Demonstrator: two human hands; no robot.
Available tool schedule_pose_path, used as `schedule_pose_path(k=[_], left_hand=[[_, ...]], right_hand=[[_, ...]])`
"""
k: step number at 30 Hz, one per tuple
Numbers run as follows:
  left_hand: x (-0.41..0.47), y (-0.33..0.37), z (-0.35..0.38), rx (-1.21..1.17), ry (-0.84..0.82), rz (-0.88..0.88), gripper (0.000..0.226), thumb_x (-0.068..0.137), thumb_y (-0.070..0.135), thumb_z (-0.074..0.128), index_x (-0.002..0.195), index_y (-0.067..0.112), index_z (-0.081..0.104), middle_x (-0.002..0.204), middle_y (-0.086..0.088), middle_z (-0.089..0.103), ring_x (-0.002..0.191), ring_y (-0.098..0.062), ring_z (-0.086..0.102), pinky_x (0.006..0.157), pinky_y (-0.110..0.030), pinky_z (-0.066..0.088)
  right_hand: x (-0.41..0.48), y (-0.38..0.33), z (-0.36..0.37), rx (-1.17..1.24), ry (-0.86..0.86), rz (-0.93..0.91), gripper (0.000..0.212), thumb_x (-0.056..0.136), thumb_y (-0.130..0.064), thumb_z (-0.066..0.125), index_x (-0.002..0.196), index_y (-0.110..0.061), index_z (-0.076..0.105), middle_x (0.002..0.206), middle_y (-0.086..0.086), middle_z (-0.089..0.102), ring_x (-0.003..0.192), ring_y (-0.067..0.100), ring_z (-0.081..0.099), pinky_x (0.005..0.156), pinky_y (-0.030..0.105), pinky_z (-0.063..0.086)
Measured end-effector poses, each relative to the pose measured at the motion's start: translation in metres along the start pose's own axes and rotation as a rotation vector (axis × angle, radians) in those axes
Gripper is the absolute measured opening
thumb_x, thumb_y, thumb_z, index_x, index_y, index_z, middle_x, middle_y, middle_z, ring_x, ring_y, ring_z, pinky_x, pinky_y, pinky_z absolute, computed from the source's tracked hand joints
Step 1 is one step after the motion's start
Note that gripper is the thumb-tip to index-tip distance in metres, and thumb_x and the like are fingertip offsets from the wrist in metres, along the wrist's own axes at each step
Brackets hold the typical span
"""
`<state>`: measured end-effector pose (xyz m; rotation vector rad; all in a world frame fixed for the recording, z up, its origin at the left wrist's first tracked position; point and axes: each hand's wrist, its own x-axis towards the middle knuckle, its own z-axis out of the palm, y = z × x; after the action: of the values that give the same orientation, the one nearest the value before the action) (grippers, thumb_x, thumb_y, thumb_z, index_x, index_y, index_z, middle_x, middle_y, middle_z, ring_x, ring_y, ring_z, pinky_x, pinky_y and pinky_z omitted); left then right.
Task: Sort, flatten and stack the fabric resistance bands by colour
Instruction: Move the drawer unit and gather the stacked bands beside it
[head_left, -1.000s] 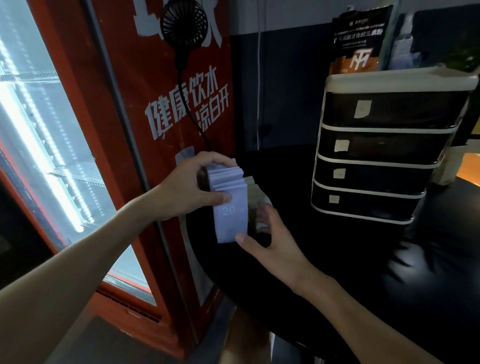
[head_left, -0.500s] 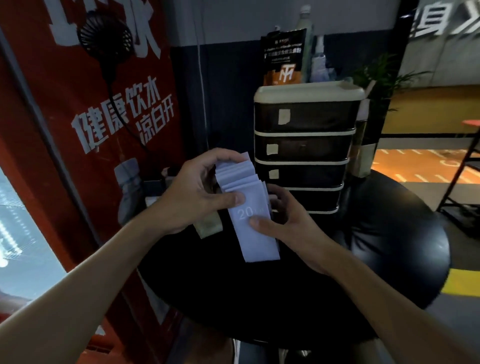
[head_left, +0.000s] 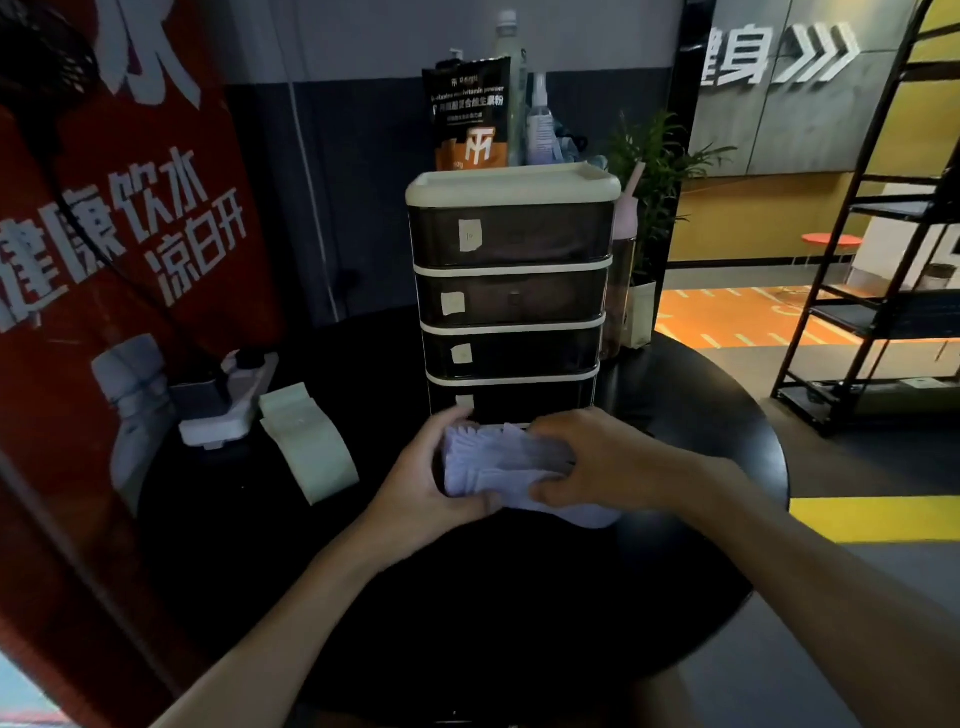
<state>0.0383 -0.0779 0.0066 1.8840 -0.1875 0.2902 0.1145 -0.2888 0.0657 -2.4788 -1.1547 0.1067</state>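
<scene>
A bundle of several pale lilac fabric bands (head_left: 493, 462) is held just above the round black table (head_left: 467, 597), in front of the bottom drawer. My left hand (head_left: 421, 493) grips its left end, thumb underneath. My right hand (head_left: 597, 462) curls over its right end, covering that side. A stack of pale green bands (head_left: 306, 441) lies flat on the table to the left, apart from both hands.
A four-drawer cabinet (head_left: 511, 301) with paper labels stands at the table's back, a pouch and bottles on top. A white power strip (head_left: 228, 405) sits at the left by a red vending machine (head_left: 119, 260). A black shelf rack (head_left: 872, 291) stands at the right.
The lilac bundle has come down from upright to lying sideways low over the table's middle. My right hand moved from its front to gripping its right end. The view swung right.
</scene>
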Motion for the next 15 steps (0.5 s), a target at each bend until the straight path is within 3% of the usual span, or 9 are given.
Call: schedule_pose_path(k=[3, 5, 7, 10, 12, 15], left_hand=[[0.001, -0.009, 0.003, 0.036, -0.045, -0.03, 0.083, 0.069, 0.01, 0.09, 0.135, 0.033, 0.044, 0.138, 0.005, 0.051, 0.121, 0.001, 0.055, 0.094, -0.014, 0.046], [0.003, -0.012, 0.002, 0.058, -0.055, -0.037, 0.082, 0.071, 0.006, 0.088, 0.134, 0.034, 0.044, 0.139, 0.006, 0.051, 0.121, 0.004, 0.054, 0.093, -0.012, 0.045], [0.004, -0.013, 0.001, 0.06, -0.077, -0.044, 0.083, 0.071, 0.006, 0.088, 0.137, 0.031, 0.044, 0.138, 0.007, 0.052, 0.12, 0.002, 0.056, 0.094, -0.013, 0.046], [0.003, -0.011, 0.001, 0.072, -0.103, -0.041, 0.087, 0.071, 0.009, 0.089, 0.142, 0.028, 0.043, 0.135, 0.005, 0.055, 0.119, 0.0, 0.058, 0.095, -0.012, 0.045], [0.003, -0.009, 0.001, 0.076, -0.101, -0.033, 0.086, 0.071, 0.007, 0.089, 0.142, 0.026, 0.045, 0.131, 0.003, 0.057, 0.114, -0.001, 0.061, 0.09, -0.011, 0.046], [0.002, -0.009, 0.001, 0.068, -0.094, -0.024, 0.083, 0.071, 0.005, 0.088, 0.14, 0.026, 0.048, 0.124, -0.001, 0.059, 0.107, -0.004, 0.064, 0.086, -0.012, 0.048]], right_hand=[[0.009, 0.003, 0.01, -0.068, -0.07, 0.002, 0.024, 0.076, -0.033, 0.075, 0.083, -0.026, 0.054, 0.073, -0.011, 0.052, 0.065, 0.007, 0.049, 0.057, 0.025, 0.036], [0.014, 0.004, 0.011, -0.056, -0.112, 0.015, 0.024, 0.077, -0.033, 0.075, 0.092, -0.028, 0.056, 0.079, -0.012, 0.055, 0.07, 0.006, 0.051, 0.06, 0.024, 0.034], [0.017, 0.003, 0.006, -0.029, -0.183, 0.02, 0.039, 0.078, -0.034, 0.074, 0.113, -0.027, 0.058, 0.093, -0.011, 0.06, 0.081, 0.007, 0.054, 0.066, 0.022, 0.037], [0.022, 0.002, 0.004, -0.021, -0.267, 0.01, 0.069, 0.077, -0.039, 0.076, 0.137, -0.03, 0.043, 0.114, -0.01, 0.056, 0.096, 0.008, 0.053, 0.077, 0.025, 0.042], [0.024, 0.002, 0.005, -0.024, -0.286, 0.041, 0.08, 0.076, -0.039, 0.078, 0.141, -0.027, 0.034, 0.119, -0.008, 0.052, 0.101, 0.01, 0.051, 0.077, 0.025, 0.042], [0.022, 0.004, 0.005, 0.006, -0.281, 0.058, 0.087, 0.075, -0.041, 0.079, 0.144, -0.028, 0.026, 0.126, -0.007, 0.052, 0.112, 0.014, 0.052, 0.093, 0.032, 0.047]])
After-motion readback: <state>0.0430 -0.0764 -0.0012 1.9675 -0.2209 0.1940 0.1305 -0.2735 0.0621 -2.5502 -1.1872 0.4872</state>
